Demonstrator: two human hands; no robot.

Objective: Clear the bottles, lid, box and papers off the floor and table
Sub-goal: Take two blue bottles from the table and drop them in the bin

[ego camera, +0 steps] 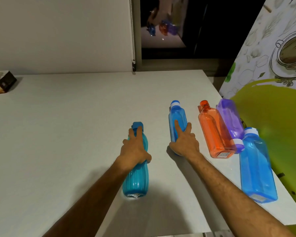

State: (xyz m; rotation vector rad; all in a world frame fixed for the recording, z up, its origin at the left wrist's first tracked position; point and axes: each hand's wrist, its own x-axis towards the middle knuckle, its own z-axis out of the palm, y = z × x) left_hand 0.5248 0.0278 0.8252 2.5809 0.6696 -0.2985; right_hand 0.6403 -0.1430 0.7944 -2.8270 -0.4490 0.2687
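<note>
Both hands down on bottles here: the left hand (pixel 134 148) wraps its fingers and thumb round the ribbed teal bottle (pixel 136 177), which lies lengthwise on the white worktop (pixel 58 134), cap pointing away; the right hand (pixel 184 142) sits on the lower end of a light blue bottle (pixel 177 120), two fingers stretched straight along its body while the thumb side seems to tuck round its base, so it reads as a hold, though not a tight one. Just to the right, an orange bottle (pixel 215 132) and a purple bottle (pixel 231 120) lie touching side by side, and a second blue bottle (pixel 256 166) rests near the worktop's right edge, its white cap by the purple one's. Far left, a dark box (pixel 3 81) sits on the worktop, well apart. As for progress, five bottles and the box all still want clearing, so most of the job looks ahead; no lid or papers in sight, and the floor is out of view
</note>
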